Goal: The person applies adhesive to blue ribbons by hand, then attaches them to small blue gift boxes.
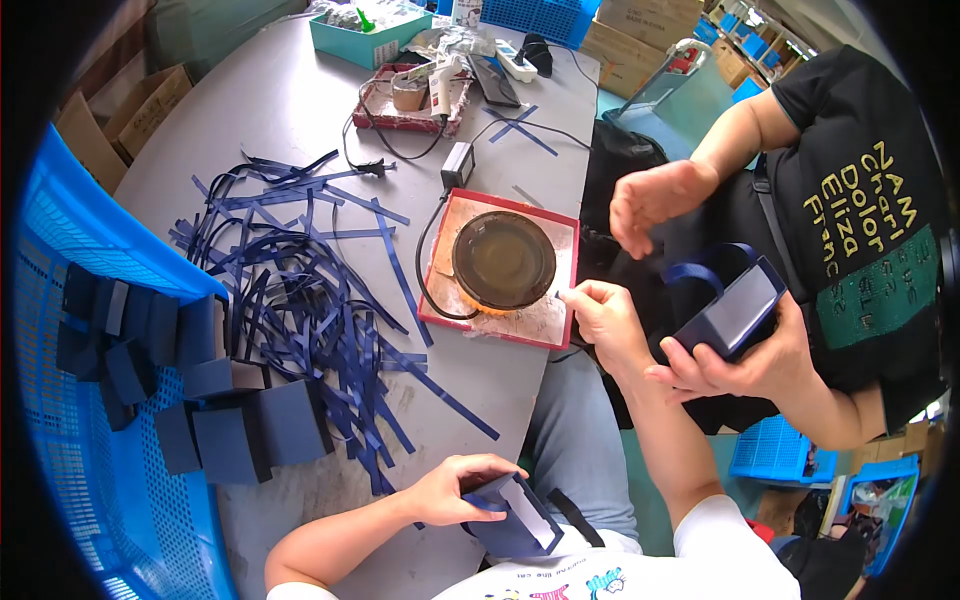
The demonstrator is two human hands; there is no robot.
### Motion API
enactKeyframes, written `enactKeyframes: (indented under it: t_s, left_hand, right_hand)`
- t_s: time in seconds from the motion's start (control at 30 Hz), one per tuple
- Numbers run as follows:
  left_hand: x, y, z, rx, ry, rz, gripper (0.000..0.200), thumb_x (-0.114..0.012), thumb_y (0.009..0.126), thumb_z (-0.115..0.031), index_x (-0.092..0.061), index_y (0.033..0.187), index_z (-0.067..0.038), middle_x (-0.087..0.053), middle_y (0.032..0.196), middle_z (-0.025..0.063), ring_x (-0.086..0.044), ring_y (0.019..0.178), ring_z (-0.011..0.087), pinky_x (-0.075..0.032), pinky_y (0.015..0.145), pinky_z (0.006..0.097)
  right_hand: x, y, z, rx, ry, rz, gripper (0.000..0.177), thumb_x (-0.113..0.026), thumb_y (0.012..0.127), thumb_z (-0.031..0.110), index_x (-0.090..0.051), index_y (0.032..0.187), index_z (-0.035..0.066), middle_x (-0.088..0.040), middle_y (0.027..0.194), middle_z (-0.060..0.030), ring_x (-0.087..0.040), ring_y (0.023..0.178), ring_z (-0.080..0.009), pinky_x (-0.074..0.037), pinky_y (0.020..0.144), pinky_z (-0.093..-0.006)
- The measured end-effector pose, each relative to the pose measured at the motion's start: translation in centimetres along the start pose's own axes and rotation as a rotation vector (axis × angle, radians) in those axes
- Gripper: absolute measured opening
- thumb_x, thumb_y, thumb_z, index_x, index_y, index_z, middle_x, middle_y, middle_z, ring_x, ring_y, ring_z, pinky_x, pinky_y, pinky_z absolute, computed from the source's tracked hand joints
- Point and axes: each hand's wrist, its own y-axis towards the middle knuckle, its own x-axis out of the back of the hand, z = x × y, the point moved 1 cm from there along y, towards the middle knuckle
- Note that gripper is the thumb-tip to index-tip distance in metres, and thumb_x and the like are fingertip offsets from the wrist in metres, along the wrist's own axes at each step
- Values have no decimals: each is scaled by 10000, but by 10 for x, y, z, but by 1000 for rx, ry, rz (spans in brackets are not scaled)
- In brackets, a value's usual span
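My left hand (462, 492) holds a dark blue box (515, 522) near my lap, its pale inside facing up. A dark strip (576, 518) lies beside that box, over my clothes. Over the right edge of a red-rimmed tray (560, 338), my right hand (612, 325) is closed in a pinch; a small pale tip shows at the fingertips, too small to name. On that tray sits a round pan (503, 260) with brownish liquid. To the left lies a tangled heap of dark blue ribbons (310, 290).
Several dark blue boxes (235, 440) lie by and in a blue basket (140, 500) at left. A co-worker at right holds a blue box (738, 305) with a ribbon loop. Farther back are another red tray (385, 122), a phone (494, 82), cables and a teal bin (365, 45).
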Motion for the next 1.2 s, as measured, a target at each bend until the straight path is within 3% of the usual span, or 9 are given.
enactKeyframes:
  t_s: [0.13, 0.2, 0.27, 0.4, 0.47, 0.6, 0.73, 0.8, 1.2]
  left_hand:
    - [-1, -4, -25, 80, 25, -142, 534, -691, 720, 20, -505, 1214, -61, -581, 1001, 22, -532, 950, 92, -414, 868, 261]
    - [8, -7, -24, 63, -7, -240, 462, -711, 707, 8, -519, 1124, -51, -578, 985, 11, -532, 952, 90, -413, 850, 252]
    - [11, -10, -35, -22, -38, -312, 445, -720, 704, 3, -515, 1099, -26, -581, 1010, 24, -541, 971, 96, -412, 851, 238]
    - [13, -17, -61, -82, 84, -291, 445, -680, 703, 6, -515, 1117, 2, -598, 1019, 70, -570, 935, 107, -439, 827, 242]
    - [8, -19, -70, -93, 96, -304, 484, -710, 672, 6, -529, 1120, 30, -602, 1012, 84, -582, 938, 123, -445, 858, 257]
    - [-1, -23, -81, -202, 278, -355, 524, -781, 601, -14, -573, 1077, 49, -607, 994, 95, -601, 926, 144, -457, 865, 267]
    - [-5, -26, -88, -256, 355, -355, 516, -784, 602, -22, -576, 1068, 55, -615, 963, 101, -613, 891, 141, -467, 837, 259]
    - [-6, -27, -88, -275, 410, -363, 517, -794, 593, -39, -583, 1055, 56, -625, 927, 102, -623, 853, 137, -475, 806, 254]
    - [-7, -30, -94, -330, 429, -358, 520, -801, 577, -59, -592, 1038, 58, -635, 908, 111, -635, 820, 145, -486, 772, 248]
  right_hand:
    - [6, -33, 6, -144, 153, 152, 167, -630, 839, 142, -562, 713, 58, -413, 535, 70, -284, 415, -10, -191, 387, -192]
    - [5, -52, 10, -185, 206, 247, 157, -618, 842, 126, -557, 712, 62, -423, 557, 59, -291, 430, -8, -198, 396, -192]
    - [0, -71, 18, -162, 120, 306, 189, -653, 815, 182, -582, 692, 57, -441, 545, 69, -323, 439, -18, -213, 408, -198]
    - [-10, -103, 43, -140, -3, 504, 128, -670, 788, 89, -604, 706, 16, -541, 618, 41, -457, 585, -1, -349, 525, -173]
    - [-19, -118, 59, -72, -167, 572, 116, -669, 781, 54, -599, 701, 8, -502, 582, 49, -401, 503, -3, -284, 457, -180]
    - [-25, -135, 71, 81, -379, 744, 136, -657, 777, 64, -605, 690, -27, -571, 586, -23, -508, 513, -44, -357, 455, -190]
    - [-29, -143, 74, 202, -519, 784, 175, -662, 764, 113, -600, 669, -20, -578, 582, -77, -544, 479, -141, -389, 443, -220]
    - [-32, -145, 75, 177, -603, 786, 194, -628, 755, 131, -574, 677, -38, -593, 600, -138, -561, 500, -229, -436, 495, -290]
    - [-41, -145, 73, 253, -715, 776, 163, -624, 736, 118, -584, 668, -25, -611, 622, -146, -600, 552, -267, -469, 528, -327]
